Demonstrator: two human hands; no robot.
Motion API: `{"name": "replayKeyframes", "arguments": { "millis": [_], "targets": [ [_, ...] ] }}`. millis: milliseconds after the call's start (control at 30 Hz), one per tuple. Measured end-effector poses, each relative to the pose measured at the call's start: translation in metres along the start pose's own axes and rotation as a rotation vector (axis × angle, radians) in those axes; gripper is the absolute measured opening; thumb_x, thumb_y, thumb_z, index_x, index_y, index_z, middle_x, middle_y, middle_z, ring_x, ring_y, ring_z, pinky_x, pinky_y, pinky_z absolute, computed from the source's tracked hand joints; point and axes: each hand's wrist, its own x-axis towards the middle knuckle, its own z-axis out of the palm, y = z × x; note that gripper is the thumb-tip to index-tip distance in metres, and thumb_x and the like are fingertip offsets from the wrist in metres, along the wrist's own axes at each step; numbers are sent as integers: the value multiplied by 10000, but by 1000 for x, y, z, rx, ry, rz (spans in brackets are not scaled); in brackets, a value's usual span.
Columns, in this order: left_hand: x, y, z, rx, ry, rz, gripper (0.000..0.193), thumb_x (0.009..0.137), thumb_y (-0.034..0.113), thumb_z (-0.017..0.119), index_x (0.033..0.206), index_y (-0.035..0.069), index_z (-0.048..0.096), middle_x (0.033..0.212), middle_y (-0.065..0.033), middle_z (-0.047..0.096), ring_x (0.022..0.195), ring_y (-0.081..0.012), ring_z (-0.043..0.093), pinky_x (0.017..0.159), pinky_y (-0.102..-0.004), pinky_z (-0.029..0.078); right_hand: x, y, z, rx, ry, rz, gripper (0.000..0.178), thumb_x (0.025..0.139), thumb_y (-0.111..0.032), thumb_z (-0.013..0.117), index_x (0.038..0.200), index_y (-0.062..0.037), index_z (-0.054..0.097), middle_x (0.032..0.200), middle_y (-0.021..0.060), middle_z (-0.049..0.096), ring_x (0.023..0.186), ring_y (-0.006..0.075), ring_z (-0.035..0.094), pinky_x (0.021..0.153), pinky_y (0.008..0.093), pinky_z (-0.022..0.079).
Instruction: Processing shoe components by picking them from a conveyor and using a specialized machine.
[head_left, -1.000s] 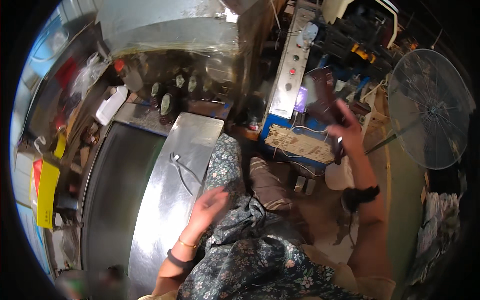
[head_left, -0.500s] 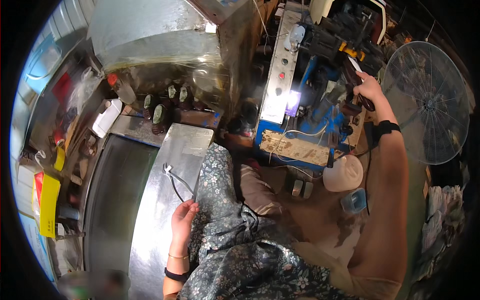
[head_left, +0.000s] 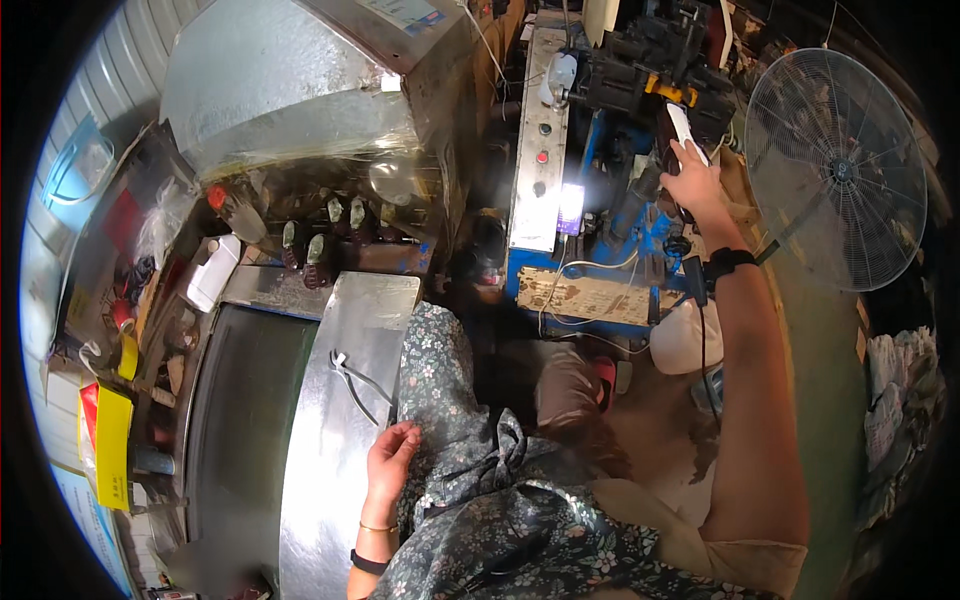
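Note:
My right hand (head_left: 692, 182) reaches to the machine (head_left: 655, 85) at the far right. Its fingers are closed on a dark brown shoe (head_left: 664, 152) with a long white underside, held up against the black clamp parts. Machine and hand hide much of the shoe. My left hand (head_left: 393, 458) is by the right edge of the metal tabletop (head_left: 330, 470), over the flowered apron (head_left: 470, 505). Its thumb and fingers are pinched together, and whatever may be between them is hidden. Just beyond those fingers, grey pincers (head_left: 355, 385) lie on the tabletop.
Several dark shoes (head_left: 317, 262) stand beyond the tabletop, beneath a large sheet-metal hood (head_left: 290, 85). A control panel (head_left: 541, 150) with buttons is left of the machine. A big fan (head_left: 840, 170) stands right of it. A black cable (head_left: 703, 340) hangs beside my right forearm.
The view has turned a little. My right hand has brought the shoe farther in against the machine's clamps. My left hand has shifted right, away from the pincers' handles.

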Motion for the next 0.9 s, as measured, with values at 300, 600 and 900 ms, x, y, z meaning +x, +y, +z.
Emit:
{"name": "replayKeyframes", "arguments": {
  "millis": [300,600,900],
  "targets": [
    [5,-2,0,31,24,7,246,927,57,602,1154,-35,573,1007,-43,661,905,-115,603,815,-236,478,51,-3,-2,73,-83,39,768,726,-375,648,1447,-342,383,1551,-51,278,1265,469,365,1068,496,357],
    [4,8,7,-43,173,-65,205,919,34,603,1108,-44,599,980,-53,669,885,-120,612,808,-242,483,107,-8,-13,41,-205,95,811,694,-348,664,1455,-290,390,1535,-13,321,1283,386,412,1051,475,368],
    [26,-7,13,73,70,-109,230,912,37,622,1125,-49,598,1012,-36,661,923,-98,597,840,-220,472,112,-10,-49,119,-171,0,848,620,-339,693,1420,-186,456,1376,135,521,1225,301,526,1047,365,374]
  ]
}}
